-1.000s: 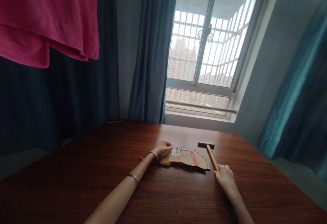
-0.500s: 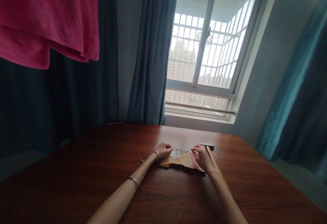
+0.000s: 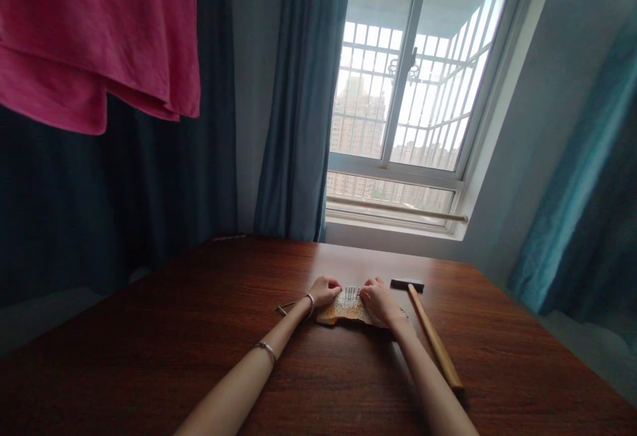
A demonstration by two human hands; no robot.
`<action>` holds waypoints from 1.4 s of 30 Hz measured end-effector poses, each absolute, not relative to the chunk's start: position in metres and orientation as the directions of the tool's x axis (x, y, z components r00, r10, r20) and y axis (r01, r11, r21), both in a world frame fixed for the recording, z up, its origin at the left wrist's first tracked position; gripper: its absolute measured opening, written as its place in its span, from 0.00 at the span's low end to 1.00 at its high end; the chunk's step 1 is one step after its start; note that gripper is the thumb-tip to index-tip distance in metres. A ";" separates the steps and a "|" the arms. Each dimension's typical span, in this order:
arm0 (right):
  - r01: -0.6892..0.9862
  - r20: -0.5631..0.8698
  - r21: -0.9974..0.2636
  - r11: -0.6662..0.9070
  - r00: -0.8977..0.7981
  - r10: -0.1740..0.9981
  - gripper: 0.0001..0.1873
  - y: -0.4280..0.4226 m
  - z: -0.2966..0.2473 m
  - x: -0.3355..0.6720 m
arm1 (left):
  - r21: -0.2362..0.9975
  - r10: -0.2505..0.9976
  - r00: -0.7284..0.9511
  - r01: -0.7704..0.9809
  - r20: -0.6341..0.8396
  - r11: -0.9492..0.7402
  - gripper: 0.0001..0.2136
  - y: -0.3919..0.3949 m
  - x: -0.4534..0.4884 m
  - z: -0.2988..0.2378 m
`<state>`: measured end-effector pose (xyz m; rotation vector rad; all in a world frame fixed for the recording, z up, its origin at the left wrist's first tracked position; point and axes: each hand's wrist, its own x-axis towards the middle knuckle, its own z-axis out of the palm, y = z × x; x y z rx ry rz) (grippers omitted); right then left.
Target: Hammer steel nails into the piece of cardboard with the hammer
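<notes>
A flat, speckled, cloth-like piece [image 3: 348, 314] with an uneven front edge lies on the table, and a row of several thin nails [image 3: 351, 293] stands upright in it. My left hand [image 3: 325, 290] rests on its left end, thumb and fingers pinched together just left of the row; what they hold, if anything, is too small to see. On the other side, my right hand [image 3: 379, 300] covers the right end of the piece. Its fingertips close on the rightmost nail, which leans slightly.
A hammer [image 3: 432, 333] with a wooden handle and dark head lies right of my right forearm. Loose nails [image 3: 284, 308] lie beside my left wrist on the brown table [image 3: 199, 343]. A pink cloth [image 3: 144, 38] hangs at upper left; a barred window is behind.
My right hand has moved left, from the pink band of the piece to the nail row. The hammer handle is now uncovered. My left hand stays in place.
</notes>
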<state>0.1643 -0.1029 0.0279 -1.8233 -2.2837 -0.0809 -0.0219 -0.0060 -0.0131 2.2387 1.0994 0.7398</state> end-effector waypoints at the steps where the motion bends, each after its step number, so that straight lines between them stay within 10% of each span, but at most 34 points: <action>1: 0.970 0.210 -0.067 0.234 -0.216 0.954 0.14 -0.102 0.029 0.164 | 0.667 0.826 0.512 0.533 0.236 -0.521 0.16 -0.006 -0.022 -0.013; 13: 0.955 0.258 0.005 0.295 -0.286 0.923 0.12 -0.092 0.033 0.164 | 0.685 0.829 0.514 0.523 0.221 -0.507 0.16 -0.007 -0.022 -0.013; 31: 0.626 0.453 -0.741 0.245 0.195 0.870 0.16 -0.109 0.023 0.201 | 0.674 0.835 0.511 0.546 0.203 -0.498 0.15 -0.009 -0.022 -0.009; 42: 0.374 0.380 -0.886 0.274 0.246 0.892 0.20 -0.108 0.004 0.193 | 0.704 0.819 0.538 0.502 0.201 -0.502 0.15 -0.006 -0.025 -0.004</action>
